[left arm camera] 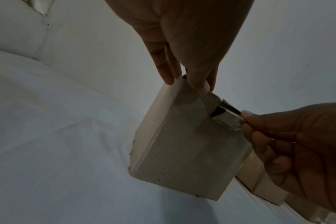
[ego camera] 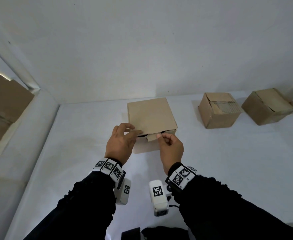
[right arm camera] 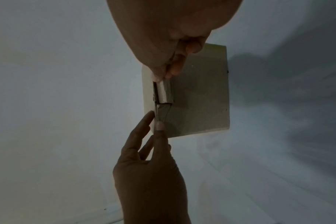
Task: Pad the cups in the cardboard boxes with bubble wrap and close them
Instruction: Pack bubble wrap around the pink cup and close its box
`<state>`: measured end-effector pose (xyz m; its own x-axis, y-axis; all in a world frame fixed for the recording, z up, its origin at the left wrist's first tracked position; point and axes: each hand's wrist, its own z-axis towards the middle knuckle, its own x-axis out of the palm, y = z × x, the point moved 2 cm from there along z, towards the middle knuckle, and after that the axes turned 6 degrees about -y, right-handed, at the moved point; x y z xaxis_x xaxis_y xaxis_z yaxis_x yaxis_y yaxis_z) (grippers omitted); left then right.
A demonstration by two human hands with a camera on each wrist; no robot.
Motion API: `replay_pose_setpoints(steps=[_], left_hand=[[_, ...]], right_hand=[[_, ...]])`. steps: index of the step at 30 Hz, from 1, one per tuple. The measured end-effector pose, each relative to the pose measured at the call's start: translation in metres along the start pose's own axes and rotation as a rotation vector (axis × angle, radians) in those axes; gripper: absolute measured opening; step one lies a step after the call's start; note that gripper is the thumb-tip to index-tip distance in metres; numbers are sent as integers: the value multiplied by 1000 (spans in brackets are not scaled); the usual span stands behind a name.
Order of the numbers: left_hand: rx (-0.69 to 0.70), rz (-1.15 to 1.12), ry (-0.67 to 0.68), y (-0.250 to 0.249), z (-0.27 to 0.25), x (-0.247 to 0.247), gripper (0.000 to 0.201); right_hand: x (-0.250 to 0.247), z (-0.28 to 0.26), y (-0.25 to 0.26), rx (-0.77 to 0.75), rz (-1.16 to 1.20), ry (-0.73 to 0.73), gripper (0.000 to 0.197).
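A brown cardboard box (ego camera: 151, 116) stands mid-table with its lid (ego camera: 149, 111) lowered almost flat. A dark slit shows under the lid's front edge, and cup and bubble wrap are hidden inside. My left hand (ego camera: 136, 129) pinches the lid's front left corner between thumb and fingers. My right hand (ego camera: 159, 136) pinches the small tuck flap (ego camera: 151, 136) that sticks out at the front. The left wrist view shows my left fingertips (left arm camera: 197, 86) on the box (left arm camera: 182, 151) corner. The right wrist view shows my right hand (right arm camera: 163, 75) holding the flap (right arm camera: 164, 92).
Two more cardboard boxes (ego camera: 218, 110) (ego camera: 268, 106) stand shut at the back right of the white table (ego camera: 72, 153). A large flat cardboard piece (ego camera: 1, 104) leans at the far left. A white wall rises just behind the boxes.
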<state>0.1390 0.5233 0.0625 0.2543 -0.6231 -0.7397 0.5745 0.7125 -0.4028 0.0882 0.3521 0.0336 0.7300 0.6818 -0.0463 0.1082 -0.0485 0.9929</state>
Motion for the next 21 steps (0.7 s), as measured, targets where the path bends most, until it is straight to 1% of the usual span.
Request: replay_pose_setpoints(steps=[4, 6, 8, 9, 12, 13, 15, 18, 21], left_hand=[[-6, 15, 23, -2, 2, -1, 34], [6, 23, 34, -1, 2, -1, 29], [23, 6, 37, 1, 3, -1, 20], [32, -7, 39, 2, 4, 0, 19], [34, -1, 78, -2, 11, 5, 41], [22, 13, 89, -4, 15, 7, 45], [19, 56, 95, -7, 19, 11, 47], [56, 119, 104, -8, 21, 16, 51], [61, 131, 82, -7, 20, 21, 46]], right_hand=[[4, -5, -2, 33, 89, -2, 5], [6, -5, -2, 69, 124, 1, 6], [8, -3, -2, 96, 139, 3, 5], [9, -2, -2, 110, 148, 2, 4], [13, -2, -3, 169, 202, -2, 5], [14, -3, -3, 189, 221, -3, 5], [15, -4, -2, 216, 248, -1, 6], [12, -2, 1, 234, 285, 33, 9], [2, 3, 2, 176, 254, 93, 17]])
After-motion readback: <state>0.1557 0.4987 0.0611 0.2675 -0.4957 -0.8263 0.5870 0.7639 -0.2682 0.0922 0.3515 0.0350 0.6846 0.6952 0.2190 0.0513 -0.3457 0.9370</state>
